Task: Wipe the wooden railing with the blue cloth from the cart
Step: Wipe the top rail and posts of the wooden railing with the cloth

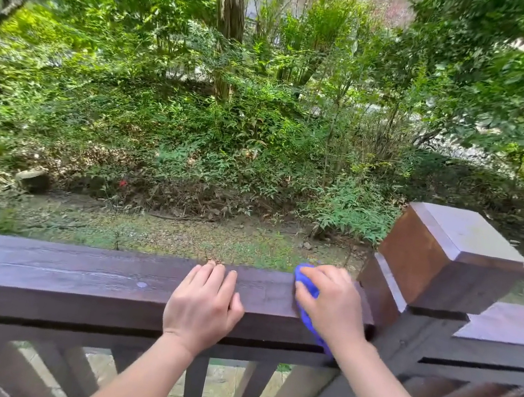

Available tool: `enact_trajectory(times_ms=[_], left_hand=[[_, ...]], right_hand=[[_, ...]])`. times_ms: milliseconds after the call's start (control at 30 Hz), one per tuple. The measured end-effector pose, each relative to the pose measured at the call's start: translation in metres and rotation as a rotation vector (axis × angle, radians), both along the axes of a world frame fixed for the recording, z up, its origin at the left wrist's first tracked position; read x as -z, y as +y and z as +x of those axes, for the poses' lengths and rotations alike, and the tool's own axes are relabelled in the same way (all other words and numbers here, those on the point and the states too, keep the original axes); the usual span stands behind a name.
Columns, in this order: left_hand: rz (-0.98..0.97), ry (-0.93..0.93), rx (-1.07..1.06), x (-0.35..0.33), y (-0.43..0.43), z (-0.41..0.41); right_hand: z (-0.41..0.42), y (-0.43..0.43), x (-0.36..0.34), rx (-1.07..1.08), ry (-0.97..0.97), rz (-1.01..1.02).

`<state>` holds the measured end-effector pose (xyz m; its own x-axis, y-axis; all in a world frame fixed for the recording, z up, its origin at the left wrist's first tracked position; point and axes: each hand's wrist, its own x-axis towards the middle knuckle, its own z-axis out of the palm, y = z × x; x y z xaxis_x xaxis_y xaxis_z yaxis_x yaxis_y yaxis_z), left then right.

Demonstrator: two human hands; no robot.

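A dark brown wooden railing runs across the lower part of the head view. My right hand presses a blue cloth flat on the rail's top, just left of the square post. Most of the cloth is hidden under the hand; a strip hangs over the rail's near edge. My left hand rests palm down on the rail top, a short way left of the cloth, fingers loosely curled over the wood and holding nothing.
The post's thick square cap stands higher than the rail, close to my right hand. Another rail section continues to its right. Balusters run below. Beyond the rail lie bare ground, shrubs and trees. The cart is out of view.
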<state>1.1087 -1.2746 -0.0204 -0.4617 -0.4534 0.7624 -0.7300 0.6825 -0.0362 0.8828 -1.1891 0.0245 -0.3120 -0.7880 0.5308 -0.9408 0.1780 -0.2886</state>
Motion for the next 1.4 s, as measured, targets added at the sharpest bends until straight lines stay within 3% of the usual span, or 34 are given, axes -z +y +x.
enact_trajectory(times_ms=[100,300,433,533,667,833,933,1033,1167,1333,1400], left_hand=[[-0.041,0.021,0.009,0.001,-0.003,-0.001],[-0.090,0.040,0.008,0.006,-0.005,-0.004],[-0.121,0.054,-0.001,0.010,-0.008,-0.005],[-0.123,0.063,-0.015,0.012,-0.008,-0.006],[-0.052,0.081,0.004,0.009,-0.005,-0.006],[0.146,0.058,-0.001,-0.009,0.004,-0.004],[0.299,0.146,0.112,-0.023,0.013,0.005],[0.311,0.217,0.200,-0.029,0.011,0.040],[0.181,0.142,0.052,-0.032,-0.019,0.129],[0.188,-0.030,-0.166,-0.030,-0.074,0.229],[0.177,-0.076,-0.194,-0.027,-0.089,0.250]], right_hand=[[-0.005,-0.013,-0.006,0.184,-0.070,0.004],[0.026,-0.008,0.004,-0.158,0.117,-0.042],[0.003,-0.023,-0.011,0.017,0.046,0.004],[0.031,-0.021,0.000,-0.081,0.049,-0.044],[0.026,-0.009,0.004,-0.383,0.183,-0.029],[0.019,-0.020,-0.001,-0.055,-0.001,-0.047],[0.064,-0.022,0.010,-0.171,0.059,-0.063],[0.067,-0.035,0.008,-0.260,0.139,-0.069],[0.079,-0.053,0.007,-0.027,0.050,-0.126],[0.140,-0.066,0.029,-0.320,0.185,-0.104],[0.132,-0.083,0.017,-0.228,0.243,0.000]])
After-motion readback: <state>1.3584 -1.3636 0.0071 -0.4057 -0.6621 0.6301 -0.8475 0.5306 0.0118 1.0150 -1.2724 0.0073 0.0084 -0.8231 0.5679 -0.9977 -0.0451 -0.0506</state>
